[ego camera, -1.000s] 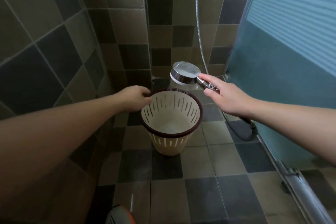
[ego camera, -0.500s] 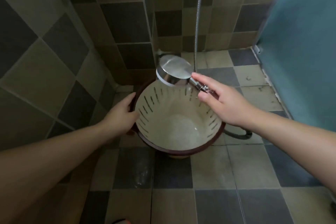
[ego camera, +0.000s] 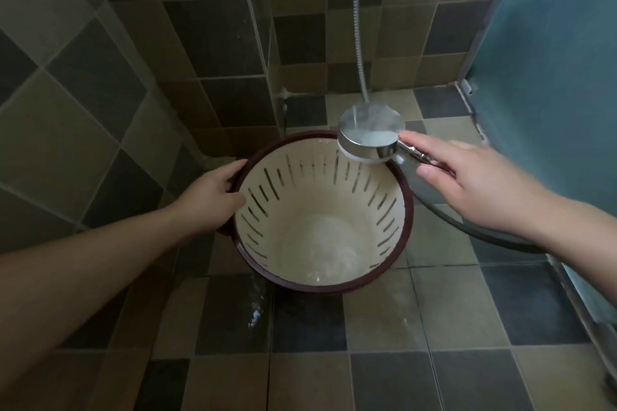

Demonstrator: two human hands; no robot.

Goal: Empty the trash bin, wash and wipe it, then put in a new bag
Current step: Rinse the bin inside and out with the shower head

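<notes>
1. My left hand [ego camera: 213,198] grips the trash bin [ego camera: 324,213] by its dark rim, thumb inside, so the spray doesn't shove it around. Arm reaches in low.
2. The bin sits on the tiled floor [ego camera: 384,327] near the corner, water pooling inside.
3. My right hand [ego camera: 467,177] curls round the shower head [ego camera: 370,130] handle, tipping it over the far rim.

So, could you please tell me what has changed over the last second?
The shower head moved from the bin's far rim toward its right side. The view tipped down into the bin. Unchanged: left hand grips the rim, right hand holds the handle, water pools inside.
</notes>
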